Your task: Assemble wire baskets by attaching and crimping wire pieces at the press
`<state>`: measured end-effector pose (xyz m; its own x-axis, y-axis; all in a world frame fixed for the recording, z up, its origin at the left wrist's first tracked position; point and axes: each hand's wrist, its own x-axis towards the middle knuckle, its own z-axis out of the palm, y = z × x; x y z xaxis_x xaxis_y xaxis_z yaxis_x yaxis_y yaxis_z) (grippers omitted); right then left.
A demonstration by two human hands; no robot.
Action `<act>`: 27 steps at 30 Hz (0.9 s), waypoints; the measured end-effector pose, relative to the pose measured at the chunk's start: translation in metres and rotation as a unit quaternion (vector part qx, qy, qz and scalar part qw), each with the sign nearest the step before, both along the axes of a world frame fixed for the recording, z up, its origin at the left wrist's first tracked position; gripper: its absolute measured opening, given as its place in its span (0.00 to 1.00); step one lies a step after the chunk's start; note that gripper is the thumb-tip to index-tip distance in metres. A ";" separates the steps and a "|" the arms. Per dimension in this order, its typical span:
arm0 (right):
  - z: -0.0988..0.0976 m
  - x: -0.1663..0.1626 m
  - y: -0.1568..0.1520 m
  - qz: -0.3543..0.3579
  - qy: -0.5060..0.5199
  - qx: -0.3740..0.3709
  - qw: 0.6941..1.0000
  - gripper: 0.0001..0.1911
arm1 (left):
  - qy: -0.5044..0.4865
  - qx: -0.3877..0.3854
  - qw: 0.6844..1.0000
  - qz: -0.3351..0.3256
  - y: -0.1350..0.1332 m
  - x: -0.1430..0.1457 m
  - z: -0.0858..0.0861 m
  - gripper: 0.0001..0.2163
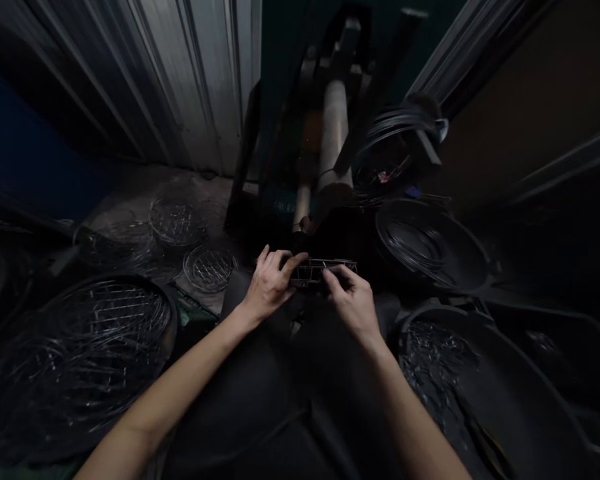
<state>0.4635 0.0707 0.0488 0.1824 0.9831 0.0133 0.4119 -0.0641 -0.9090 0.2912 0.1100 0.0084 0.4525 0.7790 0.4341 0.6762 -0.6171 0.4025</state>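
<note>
A small wire rack (311,272) with thin crossbars is held low in front of the machine (336,127). My left hand (271,277) grips its left end, thumb laid along the top wire. At the rack's right side, my right hand (349,290) is closed with thumb and forefinger pinched on a short piece of wire (325,266). The pinched piece is small and partly covered by the fingers. A narrow rod (301,207) of the machine points down just above the rack.
On the left, a large basin (173,313) holds many round wire grids; more grids (211,268) lie on the floor behind it. At right, one basin (473,257) holds coiled wire and another (530,373) holds small metal pieces. A wire coil (400,123) hangs beside the machine.
</note>
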 end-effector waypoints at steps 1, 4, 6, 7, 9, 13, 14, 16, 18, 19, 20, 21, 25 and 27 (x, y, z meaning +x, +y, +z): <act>-0.003 -0.003 0.005 -0.006 -0.005 0.007 1.000 0.16 | 0.000 0.005 1.000 0.004 0.000 0.000 0.000 0.31; -0.010 -0.009 0.012 -0.014 -0.024 0.026 0.999 0.16 | -0.009 0.013 1.000 0.015 0.000 -0.001 -0.001 0.31; -0.011 -0.012 0.013 -0.013 -0.034 0.036 0.999 0.16 | -0.019 0.018 0.999 0.021 0.001 -0.002 -0.002 0.31; -0.011 -0.013 0.013 -0.011 -0.038 0.043 0.998 0.16 | -0.024 0.021 0.999 0.024 0.002 -0.002 -0.003 0.31; -0.011 -0.015 0.016 -0.006 -0.043 0.062 0.997 0.16 | -0.034 0.023 0.999 0.029 0.004 -0.003 -0.003 0.31; -0.013 -0.017 0.022 -0.007 -0.052 0.080 0.995 0.15 | -0.045 0.016 0.998 0.032 0.009 -0.003 -0.005 0.31; -0.014 -0.018 0.023 -0.007 -0.052 0.083 0.995 0.15 | -0.047 0.013 0.998 0.033 0.010 -0.004 -0.005 0.31; -0.014 -0.019 0.026 -0.006 -0.054 0.091 0.994 0.15 | -0.048 0.008 0.998 0.036 0.013 -0.004 -0.005 0.31; -0.014 -0.020 0.028 -0.004 -0.055 0.098 0.994 0.15 | -0.048 0.005 0.998 0.040 0.015 -0.005 -0.005 0.31; -0.014 -0.020 0.030 -0.004 -0.056 0.099 0.993 0.15 | -0.048 0.005 0.998 0.039 0.016 -0.005 -0.005 0.30; -0.014 -0.021 0.031 -0.003 -0.056 0.100 0.993 0.15 | -0.049 0.006 0.998 0.038 0.018 -0.005 -0.005 0.30; -0.015 -0.021 0.032 -0.004 -0.057 0.102 0.993 0.14 | -0.050 0.009 0.998 0.036 0.019 -0.005 -0.005 0.30; -0.016 -0.021 0.037 -0.009 -0.057 0.114 0.992 0.15 | -0.053 0.024 0.998 0.036 0.026 -0.004 -0.006 0.30; -0.017 -0.021 0.040 -0.012 -0.061 0.119 0.991 0.15 | -0.053 0.028 0.997 0.039 0.029 -0.003 -0.007 0.31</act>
